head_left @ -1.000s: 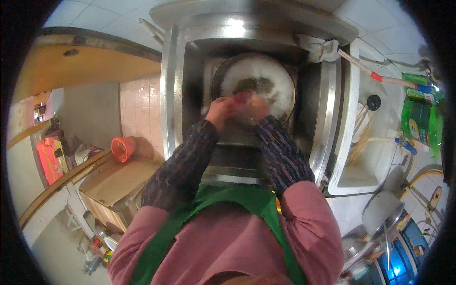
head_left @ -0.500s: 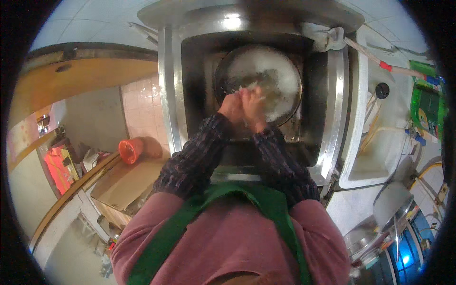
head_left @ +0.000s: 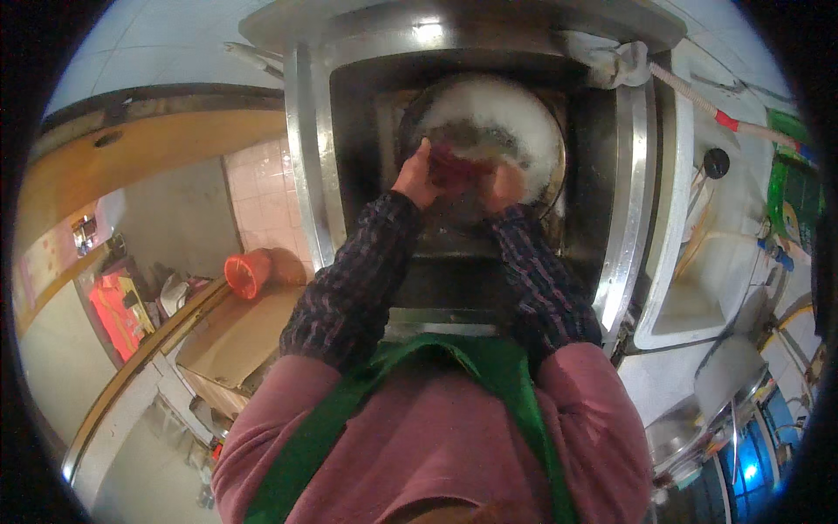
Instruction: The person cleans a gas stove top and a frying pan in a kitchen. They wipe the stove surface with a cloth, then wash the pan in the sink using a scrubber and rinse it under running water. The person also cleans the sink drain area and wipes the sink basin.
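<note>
My left hand and my right hand are over the near side of a round basin filled with whitish, foamy water. Between them stretches a dark red cloth, wet-looking and blurred. The left hand grips one end of it, thumb pointing up along its edge. The right hand is closed round the other end, its fingers smeared by motion. The basin sits inside a deep, dark metal sink with a shiny steel rim. Patterned dark sleeve covers reach to both wrists.
A white sink adjoins the steel one on the right. A pale hose with a red band runs from a cloth-wrapped tap. To the left, a red-orange bucket stands by a cardboard sheet. Metal pans are at the lower right.
My hands were pressed together over the basin, with pale splashes round them. Now they are apart, and the dark red cloth shows spread between them. The view has shifted slightly.
</note>
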The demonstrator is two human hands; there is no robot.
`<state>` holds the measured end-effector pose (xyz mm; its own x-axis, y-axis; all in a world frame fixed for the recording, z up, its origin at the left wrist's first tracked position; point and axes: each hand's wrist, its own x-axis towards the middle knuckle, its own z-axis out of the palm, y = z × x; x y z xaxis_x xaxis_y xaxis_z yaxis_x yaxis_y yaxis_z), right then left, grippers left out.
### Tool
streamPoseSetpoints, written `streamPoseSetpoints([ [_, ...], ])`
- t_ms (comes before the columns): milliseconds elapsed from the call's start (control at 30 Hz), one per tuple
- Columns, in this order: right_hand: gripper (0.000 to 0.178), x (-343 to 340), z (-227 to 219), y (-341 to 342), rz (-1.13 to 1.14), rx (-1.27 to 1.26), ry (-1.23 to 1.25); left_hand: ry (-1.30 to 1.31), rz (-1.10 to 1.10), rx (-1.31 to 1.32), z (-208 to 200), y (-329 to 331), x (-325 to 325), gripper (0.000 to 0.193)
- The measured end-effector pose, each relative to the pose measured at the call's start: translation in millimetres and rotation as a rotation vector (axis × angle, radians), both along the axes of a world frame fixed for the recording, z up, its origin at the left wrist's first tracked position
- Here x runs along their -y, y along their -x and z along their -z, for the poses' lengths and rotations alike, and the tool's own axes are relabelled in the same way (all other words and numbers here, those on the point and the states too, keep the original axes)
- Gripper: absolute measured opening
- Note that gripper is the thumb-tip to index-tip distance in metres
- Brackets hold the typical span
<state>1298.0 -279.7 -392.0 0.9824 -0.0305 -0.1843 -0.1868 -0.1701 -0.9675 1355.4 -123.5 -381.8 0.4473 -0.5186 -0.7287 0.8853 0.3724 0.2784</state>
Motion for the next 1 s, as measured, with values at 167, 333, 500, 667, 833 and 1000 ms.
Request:
streamPoseSetpoints([
  [167,0.025,-29,-34,6,0.182,0.095,0.11,0.537,0.02,-0.07,13,-4,5,0.054],
  [333,0.016,-52,-13,3,0.369,0.254,0.134,-0.479,0.546,1.314,-21,10,14,0.018],
  [500,0.016,17,31,-11,0.533,0.07,0.201,-0.48,0.542,0.924,-48,20,26,0.031],
  [667,0.024,13,46,6,0.484,-0.067,0.899,-0.061,-0.13,0.084,-44,3,25,0.043],
  [833,0.026,-6,40,0,-0.353,0.064,0.663,-0.099,0.052,0.081,-34,10,20,0.043],
  [1000,0.011,16,-9,8,0.255,-0.218,-0.266,-0.047,0.12,0.16,-38,17,19,0.041],
])
